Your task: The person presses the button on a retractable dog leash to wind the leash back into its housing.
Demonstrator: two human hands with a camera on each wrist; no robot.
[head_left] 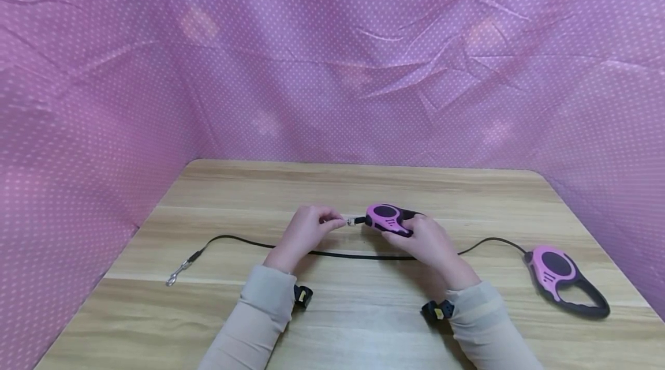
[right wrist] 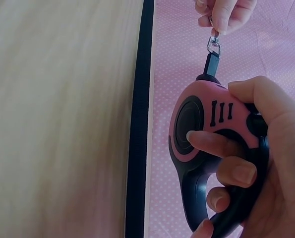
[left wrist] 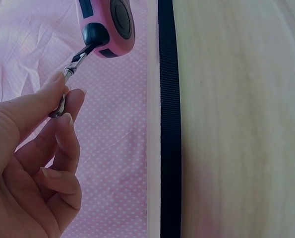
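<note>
My right hand (head_left: pixel 427 238) grips the black handle of a pink and black retractable dog leash (head_left: pixel 385 217), its fingers wrapped through the handle loop in the right wrist view. With thumb and fingertips my left hand (head_left: pixel 307 230) pinches the metal snap hook (left wrist: pixel 61 105) at the end of that leash's strap. Only a short black strap end (right wrist: pixel 211 63) shows between the hook and the casing's mouth. Both hands hold the leash over the middle of the table, beyond a black strap stretched across the wood.
A second pink and black retractable leash (head_left: pixel 555 269) lies at the right of the wooden table (head_left: pixel 353 324). Its black strap (head_left: pixel 358 256) runs left under both forearms to a metal snap hook (head_left: pixel 178 273). Pink dotted cloth (head_left: pixel 332 70) surrounds the table.
</note>
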